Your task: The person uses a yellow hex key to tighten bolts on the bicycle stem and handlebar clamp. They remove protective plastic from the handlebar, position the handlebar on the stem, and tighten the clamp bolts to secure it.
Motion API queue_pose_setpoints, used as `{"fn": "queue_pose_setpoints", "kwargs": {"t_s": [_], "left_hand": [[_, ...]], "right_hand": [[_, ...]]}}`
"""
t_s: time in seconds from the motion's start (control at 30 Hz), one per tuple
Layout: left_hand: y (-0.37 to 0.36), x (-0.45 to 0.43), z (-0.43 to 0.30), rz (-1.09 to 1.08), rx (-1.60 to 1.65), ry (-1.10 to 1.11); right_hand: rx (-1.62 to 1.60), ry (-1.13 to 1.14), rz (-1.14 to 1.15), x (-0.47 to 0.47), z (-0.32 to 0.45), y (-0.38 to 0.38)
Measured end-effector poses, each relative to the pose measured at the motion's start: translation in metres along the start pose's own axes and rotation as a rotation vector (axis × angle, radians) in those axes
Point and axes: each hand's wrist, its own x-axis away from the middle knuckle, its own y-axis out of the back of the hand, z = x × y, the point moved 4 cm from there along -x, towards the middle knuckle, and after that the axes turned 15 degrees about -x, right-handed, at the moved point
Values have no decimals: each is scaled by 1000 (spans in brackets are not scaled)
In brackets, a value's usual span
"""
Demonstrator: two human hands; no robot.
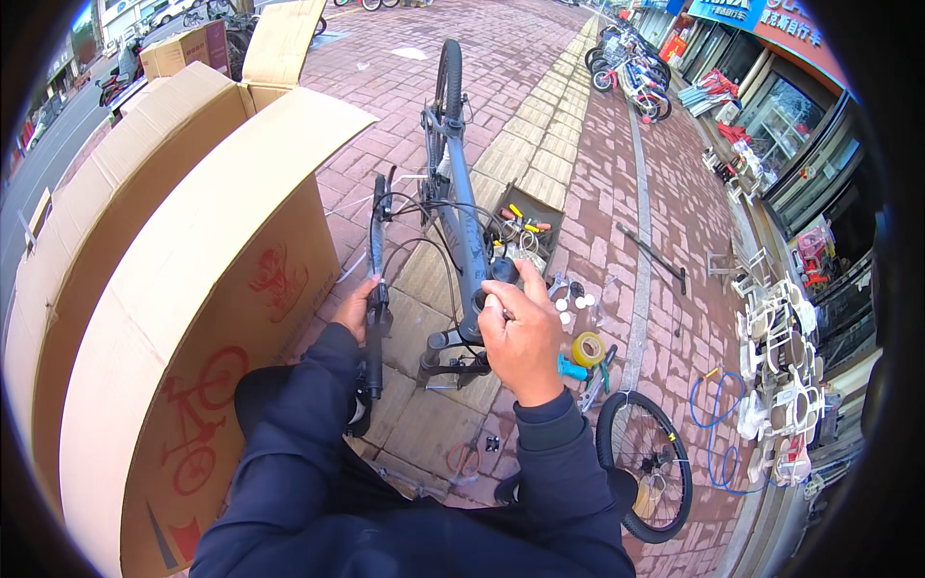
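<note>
My left hand point(352, 311) is closed around the black handlebar point(374, 289), near its lower grip. Brake and shift cables point(426, 242) loop from the bar to a grey-blue bicycle frame point(461, 217). My right hand point(526, 336) is at the front end of the frame, its fingers curled around a black rounded part point(504, 270); most of that part is hidden by the fingers. Below the frame's front end is a suspension fork point(436, 345) without a wheel. The rear wheel point(449, 79) is fitted and points away from me.
Left stands a large open cardboard box point(238, 282). Beyond my right hand sits a tool tray point(548, 217). Yellow tape point(588, 350), pliers point(596, 386), scissors point(465, 456) and a loose front wheel point(643, 466) are on the paving. Child seats point(784, 376) line the shopfront.
</note>
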Motion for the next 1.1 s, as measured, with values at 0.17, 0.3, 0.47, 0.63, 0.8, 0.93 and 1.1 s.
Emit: {"fn": "queue_pose_setpoints", "kwargs": {"t_s": [0.17, 0.3, 0.47, 0.63, 0.8, 0.93, 1.1], "left_hand": [[-19, 60, -87, 52, -22, -219], [-39, 96, -153, 197, -158, -349], [-86, 150, -203, 261, -438, -434], [-138, 220, -243, 282, -731, -684], [-157, 271, -256, 261, -1069, -677], [-166, 303, -259, 225, -1305, -798], [-175, 329, -262, 160, -1399, -908]], "right_hand": [[25, 121, -16, 2, 9, 7], [-4, 28, 61, 5, 10, 10], [-10, 26, 65, 5, 7, 12], [-146, -38, 103, 16, -8, 25], [-294, -223, -13, 38, -32, 43], [-261, -338, -183, 37, -44, 60], [-257, -86, -229, 23, -16, 71]]}}
